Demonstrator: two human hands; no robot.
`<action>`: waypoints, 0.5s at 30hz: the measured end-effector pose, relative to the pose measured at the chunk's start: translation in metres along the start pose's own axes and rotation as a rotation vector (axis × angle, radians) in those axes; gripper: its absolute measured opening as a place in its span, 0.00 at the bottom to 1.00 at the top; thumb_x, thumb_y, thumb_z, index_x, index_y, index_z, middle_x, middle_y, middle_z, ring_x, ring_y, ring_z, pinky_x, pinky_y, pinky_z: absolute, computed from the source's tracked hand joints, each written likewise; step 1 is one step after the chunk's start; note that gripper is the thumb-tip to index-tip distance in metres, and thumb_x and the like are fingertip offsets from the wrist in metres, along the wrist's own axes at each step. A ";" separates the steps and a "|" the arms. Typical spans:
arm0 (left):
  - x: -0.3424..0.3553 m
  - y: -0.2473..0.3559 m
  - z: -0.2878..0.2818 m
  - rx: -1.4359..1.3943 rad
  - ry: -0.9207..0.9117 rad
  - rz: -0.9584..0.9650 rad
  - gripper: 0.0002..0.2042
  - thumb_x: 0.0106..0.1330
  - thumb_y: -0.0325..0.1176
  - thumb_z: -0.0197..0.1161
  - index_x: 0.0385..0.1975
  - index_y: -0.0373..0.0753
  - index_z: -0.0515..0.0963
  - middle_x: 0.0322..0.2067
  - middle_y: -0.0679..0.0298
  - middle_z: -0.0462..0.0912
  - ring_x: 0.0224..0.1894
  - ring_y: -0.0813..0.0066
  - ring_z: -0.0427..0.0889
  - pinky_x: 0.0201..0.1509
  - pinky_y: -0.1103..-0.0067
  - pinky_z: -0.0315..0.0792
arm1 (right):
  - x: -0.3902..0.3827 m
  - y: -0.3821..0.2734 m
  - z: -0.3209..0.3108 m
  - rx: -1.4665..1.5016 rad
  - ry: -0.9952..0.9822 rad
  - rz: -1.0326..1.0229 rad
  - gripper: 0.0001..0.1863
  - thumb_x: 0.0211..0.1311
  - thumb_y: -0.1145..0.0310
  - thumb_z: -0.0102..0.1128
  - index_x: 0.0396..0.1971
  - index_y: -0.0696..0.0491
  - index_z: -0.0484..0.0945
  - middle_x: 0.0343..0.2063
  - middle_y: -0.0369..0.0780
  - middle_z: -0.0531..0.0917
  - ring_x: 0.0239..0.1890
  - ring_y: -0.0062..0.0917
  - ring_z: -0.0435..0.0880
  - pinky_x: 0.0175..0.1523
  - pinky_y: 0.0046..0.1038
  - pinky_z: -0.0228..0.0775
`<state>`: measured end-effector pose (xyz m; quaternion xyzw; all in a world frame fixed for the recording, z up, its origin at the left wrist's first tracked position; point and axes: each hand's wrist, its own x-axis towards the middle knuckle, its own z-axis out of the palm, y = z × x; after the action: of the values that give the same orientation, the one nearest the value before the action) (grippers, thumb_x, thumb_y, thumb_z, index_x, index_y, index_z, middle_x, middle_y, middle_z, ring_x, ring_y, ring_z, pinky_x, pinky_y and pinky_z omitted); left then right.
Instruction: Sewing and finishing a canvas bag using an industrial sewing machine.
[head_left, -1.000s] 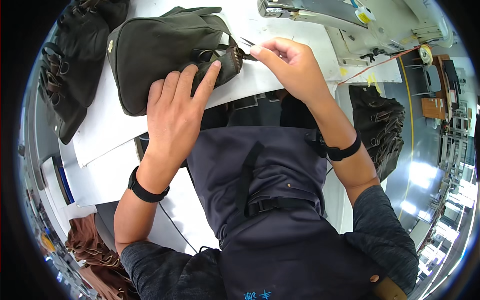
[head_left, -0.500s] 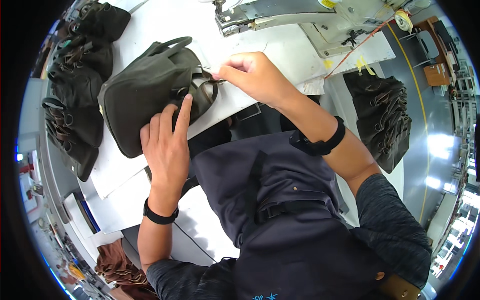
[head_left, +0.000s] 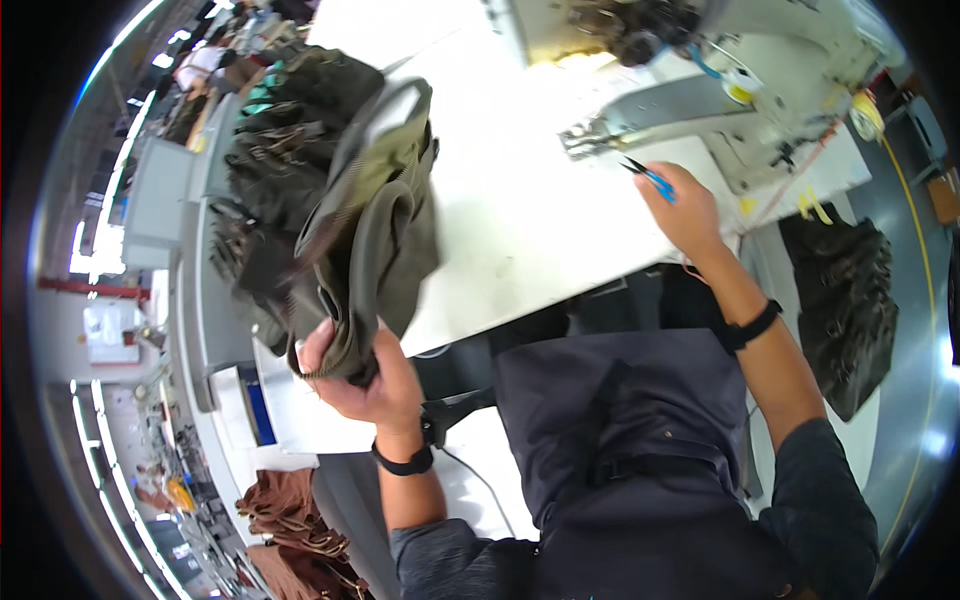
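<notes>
Dark olive fabric bag with a curved handle and a zipped mouth (head_left: 412, 250): you are now holding it up at the left side of the white counter (head_left: 520, 265), right in front of a crowded stack of dark olive fabric bags (head_left: 265, 150). Half a second ago it was lying on its side, your left hand resting on it and your right hand bringing blade tips in beside its strap.

Change one: your bare left hand (head_left: 375, 385) is bearing the bag alone, its grip pinching the lower edge, thumb on one side, fingers on the other. The mouth is gaping and a paler green inside is showing. Blur is running over the fabric, so the bag is probably swinging; whether it is touching counter or stack, I cannot tell.

Change two: your bare right hand (head_left: 690, 215) is hovering well apart from the bag, near the pale metal sewing machine (head_left: 690, 105). Its grip is curling tightly around small blue-handled snips with dark blades (head_left: 657, 187), tips pointing up and left.

Meaning, as judged: blades are no longer working at the strap; handling is now depending on one left-hand pinch, and soft fabric is likely sagging from it.
</notes>
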<state>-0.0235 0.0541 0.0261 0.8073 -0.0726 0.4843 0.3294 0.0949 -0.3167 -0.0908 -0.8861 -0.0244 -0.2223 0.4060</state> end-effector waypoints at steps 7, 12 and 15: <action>-0.033 -0.028 -0.031 -0.153 -0.201 -0.221 0.30 0.69 0.46 0.65 0.61 0.28 0.72 0.56 0.52 0.75 0.59 0.59 0.74 0.66 0.68 0.65 | -0.001 0.006 -0.004 0.051 -0.048 0.048 0.18 0.66 0.58 0.70 0.46 0.56 0.84 0.39 0.44 0.88 0.41 0.30 0.87 0.49 0.28 0.77; -0.020 -0.038 -0.059 -0.194 -0.117 -0.320 0.28 0.82 0.50 0.38 0.36 0.29 0.78 0.44 0.53 0.77 0.46 0.65 0.74 0.54 0.72 0.66 | 0.004 0.003 -0.001 0.059 -0.055 0.120 0.19 0.67 0.58 0.70 0.48 0.57 0.84 0.39 0.42 0.88 0.40 0.26 0.85 0.50 0.26 0.76; 0.009 -0.033 -0.065 -0.188 -0.044 -0.444 0.14 0.78 0.40 0.55 0.45 0.32 0.76 0.46 0.56 0.78 0.48 0.72 0.75 0.49 0.77 0.72 | 0.003 0.004 -0.001 0.082 -0.074 0.120 0.20 0.68 0.57 0.69 0.48 0.58 0.84 0.38 0.41 0.88 0.40 0.25 0.85 0.50 0.26 0.75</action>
<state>-0.0517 0.1208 0.0388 0.7795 0.0550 0.3735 0.4999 0.0983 -0.3207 -0.0920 -0.8761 0.0046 -0.1637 0.4534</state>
